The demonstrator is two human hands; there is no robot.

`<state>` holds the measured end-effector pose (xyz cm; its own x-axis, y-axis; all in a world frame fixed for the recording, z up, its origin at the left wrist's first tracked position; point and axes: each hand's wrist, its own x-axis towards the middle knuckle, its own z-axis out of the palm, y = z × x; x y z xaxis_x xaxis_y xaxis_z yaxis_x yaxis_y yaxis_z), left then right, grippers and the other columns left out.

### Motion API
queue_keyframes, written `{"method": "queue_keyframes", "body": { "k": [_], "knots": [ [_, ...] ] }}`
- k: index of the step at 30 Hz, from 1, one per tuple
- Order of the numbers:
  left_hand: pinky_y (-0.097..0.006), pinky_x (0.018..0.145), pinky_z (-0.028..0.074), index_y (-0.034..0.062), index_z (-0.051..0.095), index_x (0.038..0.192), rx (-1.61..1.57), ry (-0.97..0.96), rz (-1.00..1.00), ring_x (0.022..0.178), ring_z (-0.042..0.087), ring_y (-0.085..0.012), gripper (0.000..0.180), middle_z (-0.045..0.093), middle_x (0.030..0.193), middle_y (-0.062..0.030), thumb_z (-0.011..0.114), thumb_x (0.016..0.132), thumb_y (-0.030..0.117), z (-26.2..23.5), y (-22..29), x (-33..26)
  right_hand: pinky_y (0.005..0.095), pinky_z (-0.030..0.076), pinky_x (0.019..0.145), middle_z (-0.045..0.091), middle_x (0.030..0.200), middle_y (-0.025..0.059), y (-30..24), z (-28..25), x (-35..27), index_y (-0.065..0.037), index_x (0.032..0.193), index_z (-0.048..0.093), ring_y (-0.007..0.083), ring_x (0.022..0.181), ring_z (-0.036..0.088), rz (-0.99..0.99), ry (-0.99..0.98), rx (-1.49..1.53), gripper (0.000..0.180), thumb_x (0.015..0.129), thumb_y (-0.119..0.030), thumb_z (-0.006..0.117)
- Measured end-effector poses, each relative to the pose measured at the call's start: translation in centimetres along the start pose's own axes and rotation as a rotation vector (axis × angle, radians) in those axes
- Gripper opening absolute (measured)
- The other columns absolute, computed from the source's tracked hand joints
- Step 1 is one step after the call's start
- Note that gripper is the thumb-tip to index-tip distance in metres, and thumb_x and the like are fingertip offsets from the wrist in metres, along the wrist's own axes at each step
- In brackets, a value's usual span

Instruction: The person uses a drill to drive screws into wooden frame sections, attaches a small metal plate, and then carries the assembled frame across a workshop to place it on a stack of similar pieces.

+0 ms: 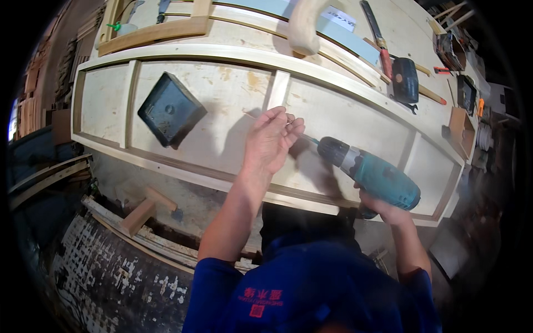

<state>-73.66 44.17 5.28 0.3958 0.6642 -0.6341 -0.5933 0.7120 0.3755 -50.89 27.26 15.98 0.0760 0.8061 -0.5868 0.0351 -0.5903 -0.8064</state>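
My right hand [383,206] is wrapped round the grip of a teal cordless drill [388,180] with a black chuck [333,151]. The drill's bit [308,138] points left, its tip reaching my left hand [273,137]. The fingers of that hand are pinched together; what they hold, if anything, is too small to make out. Both hands are above a long, shallow wooden frame [222,53] with crosspieces. One crosspiece [279,90] lies just beyond my left fingers. In a left compartment sits a dark square tray [170,109], turned cornerwise.
Past the frame, a black-headed mallet [405,81] and a red-handled tool [384,61] lie at the right. A curved wooden piece [303,30] stands in the middle. Another wooden frame [155,36] is at the far left, and a cardboard box [459,130] at the right edge.
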Motion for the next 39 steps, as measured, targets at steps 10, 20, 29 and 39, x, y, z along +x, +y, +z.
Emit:
{"method": "queue_keyframes", "body": {
  "k": [10,20,29,39],
  "knots": [
    [-0.037,0.087,0.056,0.0013,0.056,0.111,-0.052,0.029,-0.018,0.093,0.065,-0.0248,0.012,0.064,0.095,-0.0108,0.056,0.1,0.006,5.1,-6.1,-0.7,0.0296,0.049,0.077,0.065,0.098,0.0023,2.4,-3.9,-2.2,-0.005,0.11,0.066,0.0128,0.089,0.059,0.009,0.044,0.052,0.032,0.079,-0.008,0.071],
    [-0.039,0.088,0.055,0.0015,0.055,0.111,0.144,0.029,-0.005,0.094,0.064,-0.0273,0.013,0.062,0.098,-0.0118,0.055,0.101,0.009,9.2,-11.2,0.0,0.0316,0.053,0.091,0.068,0.112,0.0108,6.1,-8.6,-3.6,-0.001,0.141,0.05,0.0186,0.098,0.066,-0.315,0.162,-0.27,0.068,0.081,-0.019,0.076],
    [-0.039,0.085,0.055,-0.0013,0.049,0.118,0.181,-0.054,-0.096,0.097,0.064,-0.0279,0.02,0.061,0.098,-0.0133,0.055,0.1,0.007,10.3,-15.7,3.1,0.0312,0.052,0.092,0.066,0.121,0.0173,7.7,-12.0,-3.4,0.003,0.137,0.051,0.0239,0.106,0.067,-0.462,0.271,-0.254,0.067,0.079,-0.022,0.074],
    [-0.042,0.091,0.051,0.0,0.052,0.113,0.15,-0.011,-0.196,0.097,0.063,-0.0286,0.016,0.061,0.102,-0.0125,0.058,0.099,0.005,14.6,-20.2,6.9,0.0294,0.053,0.085,0.071,0.105,0.0133,5.7,-15.8,-3.2,0.008,0.138,0.048,0.0175,0.087,0.068,-0.325,0.334,-0.251,0.072,0.076,-0.019,0.075]
  ]
}}
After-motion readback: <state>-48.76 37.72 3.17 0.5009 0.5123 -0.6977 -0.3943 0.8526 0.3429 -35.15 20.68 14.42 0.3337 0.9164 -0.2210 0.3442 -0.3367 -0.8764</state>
